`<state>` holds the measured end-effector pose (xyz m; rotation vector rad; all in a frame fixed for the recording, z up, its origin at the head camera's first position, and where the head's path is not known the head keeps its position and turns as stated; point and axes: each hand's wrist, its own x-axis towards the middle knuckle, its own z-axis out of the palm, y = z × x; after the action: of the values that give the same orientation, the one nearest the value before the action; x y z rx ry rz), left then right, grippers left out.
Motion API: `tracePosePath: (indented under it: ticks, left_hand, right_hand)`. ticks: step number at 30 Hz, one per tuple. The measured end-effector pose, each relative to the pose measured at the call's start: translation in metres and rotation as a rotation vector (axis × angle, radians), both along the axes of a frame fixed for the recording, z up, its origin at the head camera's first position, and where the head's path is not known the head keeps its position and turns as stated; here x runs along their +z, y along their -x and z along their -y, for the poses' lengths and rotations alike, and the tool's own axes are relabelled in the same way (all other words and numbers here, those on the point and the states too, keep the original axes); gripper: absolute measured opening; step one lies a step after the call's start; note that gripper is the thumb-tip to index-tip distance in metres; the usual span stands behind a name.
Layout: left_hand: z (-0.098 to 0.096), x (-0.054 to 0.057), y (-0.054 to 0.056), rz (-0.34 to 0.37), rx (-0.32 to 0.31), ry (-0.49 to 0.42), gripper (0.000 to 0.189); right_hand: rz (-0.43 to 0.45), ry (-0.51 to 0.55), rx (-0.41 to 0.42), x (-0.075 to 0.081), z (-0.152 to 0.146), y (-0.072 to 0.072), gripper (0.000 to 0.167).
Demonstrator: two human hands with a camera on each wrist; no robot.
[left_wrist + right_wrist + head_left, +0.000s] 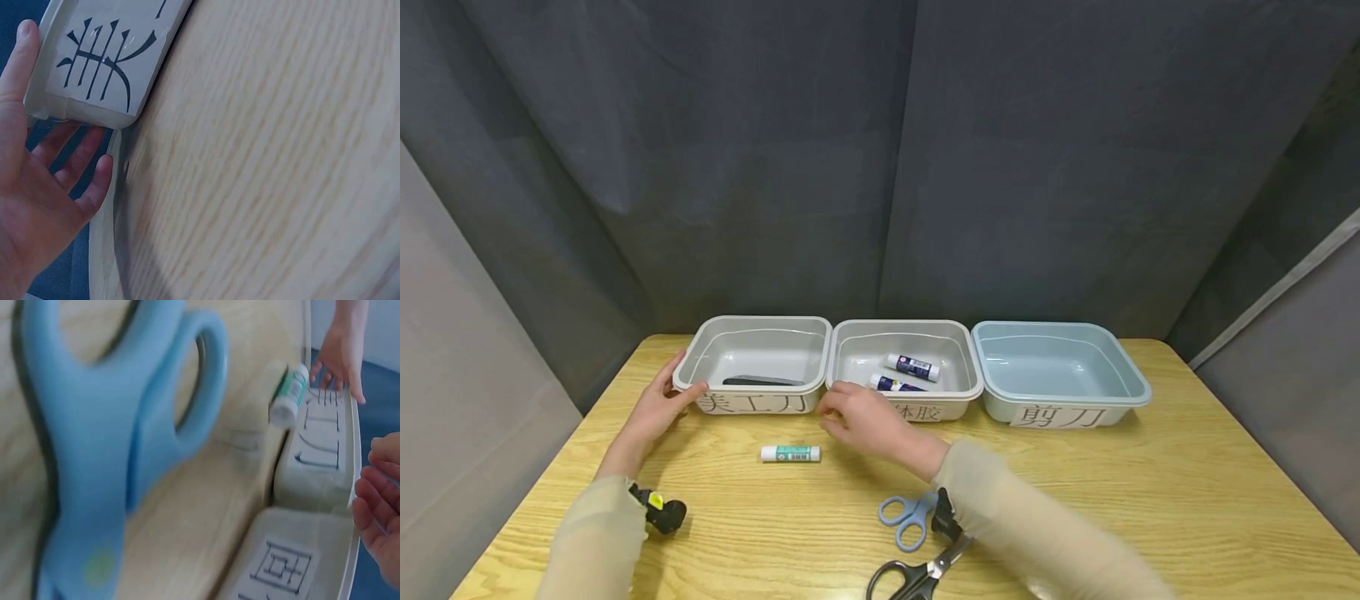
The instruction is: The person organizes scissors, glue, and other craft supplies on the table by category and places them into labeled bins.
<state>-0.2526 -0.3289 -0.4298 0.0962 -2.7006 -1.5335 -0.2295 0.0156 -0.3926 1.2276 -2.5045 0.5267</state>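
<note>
My left hand (pixel 655 408) holds the front left corner of a light grey bin (pixel 758 388), thumb along its rim and fingers around its end. Inside that bin lies a dark utility knife (pixel 763 381). My right hand (pixel 868 419) is at the front of the middle grey bin (pixel 966 406), close to where the two bins meet. Its fingers (pixel 375 494) are loosely bent with nothing in them. Two dark blue glue sticks (pixel 913 367) lie in the middle bin. In front of the left bin, a green and white glue stick (pixel 791 453) rests on the table.
A light blue bin (pixel 1063 400) stands at the right end of the row. Blue-handled scissors (pixel 912 521) and black-handled scissors (pixel 917 579) lie near the right forearm. A grey curtain (pixel 880 167) hangs behind the wooden table (pixel 737 533).
</note>
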Motion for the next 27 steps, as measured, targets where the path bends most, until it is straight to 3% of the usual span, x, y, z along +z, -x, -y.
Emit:
tracePosePath:
  ticks: [7,18,27]
  left_hand:
    - [-0.003,0.0,-0.001,-0.004,0.002,-0.001,0.083]
    - [-0.002,0.0,-0.002,-0.001,0.007,0.006,0.082]
    - [0.0,-0.002,0.0,-0.007,0.006,0.009,0.083]
  right_hand:
    - [0.065,-0.094,0.031,-0.006,0.011,-0.011,0.019]
    - [0.217,-0.275,0.083,-0.017,0.022,-0.011,0.044]
    - [0.232,-0.326,0.008,-0.022,0.037,-0.005,0.045]
